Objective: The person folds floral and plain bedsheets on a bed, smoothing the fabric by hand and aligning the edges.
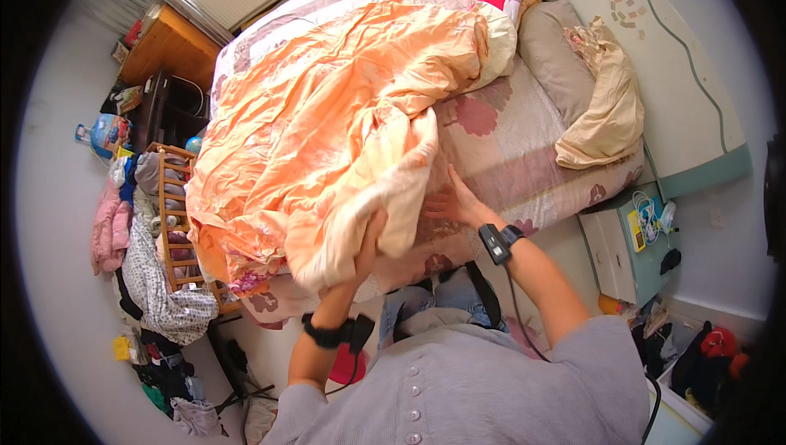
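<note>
A crumpled orange quilt [295, 119] with a cream underside spreads over the bed. Its near edge is lifted and folded up around my left hand [369, 242], which grips the cloth; some of the fingers are hidden and the cloth there is blurred. To the right of that fold, my right hand [455, 200] is held over the patterned bed sheet [509, 150] with its fingers apart and nothing in it. Whether its fingertips touch the sheet, I cannot tell.
A grey-beige pillow [546, 46] and a bunched cream cloth [605, 113] lie by the headboard [669, 70]. A bedside cabinet [620, 248] with cables stands at right. On the left is a wooden railed crib [175, 218] heaped with clothes, beside a wooden cabinet [169, 46].
</note>
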The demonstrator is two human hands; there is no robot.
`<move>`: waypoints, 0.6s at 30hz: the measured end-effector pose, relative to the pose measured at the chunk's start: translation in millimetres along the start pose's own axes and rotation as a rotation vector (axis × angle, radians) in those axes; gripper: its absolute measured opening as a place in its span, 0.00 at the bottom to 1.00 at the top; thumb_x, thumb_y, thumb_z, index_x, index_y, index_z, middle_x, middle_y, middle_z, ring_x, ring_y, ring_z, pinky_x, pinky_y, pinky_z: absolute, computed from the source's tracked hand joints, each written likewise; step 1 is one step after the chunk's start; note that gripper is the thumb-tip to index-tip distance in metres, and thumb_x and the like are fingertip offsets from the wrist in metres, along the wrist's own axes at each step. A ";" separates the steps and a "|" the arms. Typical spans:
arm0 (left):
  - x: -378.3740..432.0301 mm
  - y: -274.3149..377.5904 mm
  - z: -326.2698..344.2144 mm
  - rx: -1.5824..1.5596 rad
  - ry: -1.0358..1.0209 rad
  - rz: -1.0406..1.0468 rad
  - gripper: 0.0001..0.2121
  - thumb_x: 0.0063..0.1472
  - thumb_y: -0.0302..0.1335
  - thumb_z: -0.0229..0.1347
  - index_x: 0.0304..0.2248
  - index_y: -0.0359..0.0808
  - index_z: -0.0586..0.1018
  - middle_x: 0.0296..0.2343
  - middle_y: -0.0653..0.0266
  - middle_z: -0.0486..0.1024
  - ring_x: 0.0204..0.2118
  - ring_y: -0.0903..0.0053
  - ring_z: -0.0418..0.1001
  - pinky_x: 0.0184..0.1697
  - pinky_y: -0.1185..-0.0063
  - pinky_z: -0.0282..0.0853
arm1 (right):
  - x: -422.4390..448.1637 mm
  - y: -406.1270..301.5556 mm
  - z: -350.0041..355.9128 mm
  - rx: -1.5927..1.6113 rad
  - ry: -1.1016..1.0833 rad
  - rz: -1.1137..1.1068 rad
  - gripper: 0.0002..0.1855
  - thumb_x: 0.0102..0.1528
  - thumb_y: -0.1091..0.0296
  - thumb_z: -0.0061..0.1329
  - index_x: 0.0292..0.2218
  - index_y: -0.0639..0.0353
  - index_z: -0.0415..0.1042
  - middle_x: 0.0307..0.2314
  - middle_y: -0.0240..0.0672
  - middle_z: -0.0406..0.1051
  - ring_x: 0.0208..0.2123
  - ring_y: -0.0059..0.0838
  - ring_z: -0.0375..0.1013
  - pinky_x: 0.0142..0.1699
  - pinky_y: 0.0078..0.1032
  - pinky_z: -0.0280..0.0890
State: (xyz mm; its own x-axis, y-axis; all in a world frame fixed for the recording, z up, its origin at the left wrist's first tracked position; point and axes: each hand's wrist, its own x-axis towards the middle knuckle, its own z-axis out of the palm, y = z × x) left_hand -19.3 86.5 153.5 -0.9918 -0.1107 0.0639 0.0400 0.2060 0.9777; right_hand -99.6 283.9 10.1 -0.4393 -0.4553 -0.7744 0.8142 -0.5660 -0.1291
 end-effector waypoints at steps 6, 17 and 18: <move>-51.4 73.5 -45.4 -0.119 -0.065 -0.233 0.17 0.55 0.27 0.44 0.44 0.32 0.63 0.40 0.60 0.66 0.42 0.75 0.65 0.44 0.77 0.62 | 55.2 -7.4 37.4 0.191 -0.883 -0.242 0.47 0.43 0.29 0.32 0.53 0.58 0.44 0.50 0.41 0.49 0.51 0.38 0.50 0.54 0.36 0.47; 19.5 71.2 -136.8 -1.021 0.076 -0.218 0.21 0.56 0.39 0.41 0.45 0.35 0.62 0.43 0.60 0.64 0.44 0.71 0.63 0.48 0.72 0.58 | -119.9 -215.6 156.5 -0.787 -0.465 -1.276 0.09 0.49 0.67 0.39 0.32 0.60 0.65 0.29 0.33 0.65 0.33 0.24 0.64 0.40 0.21 0.59; 23.1 74.3 -134.6 -0.969 0.166 -0.190 0.21 0.56 0.39 0.40 0.46 0.35 0.61 0.43 0.61 0.64 0.45 0.71 0.62 0.48 0.72 0.57 | -166.4 -195.5 197.0 -0.587 -0.458 -1.284 0.08 0.51 0.65 0.38 0.30 0.58 0.65 0.26 0.31 0.66 0.29 0.22 0.65 0.37 0.20 0.60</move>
State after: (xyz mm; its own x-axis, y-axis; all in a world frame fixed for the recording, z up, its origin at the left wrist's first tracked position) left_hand -22.9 -31.7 254.5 -0.9655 -0.2090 -0.1551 0.0378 -0.7021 0.7111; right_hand -260.4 335.0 286.2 -0.9470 -0.1054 0.3034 -0.2297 -0.4380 -0.8691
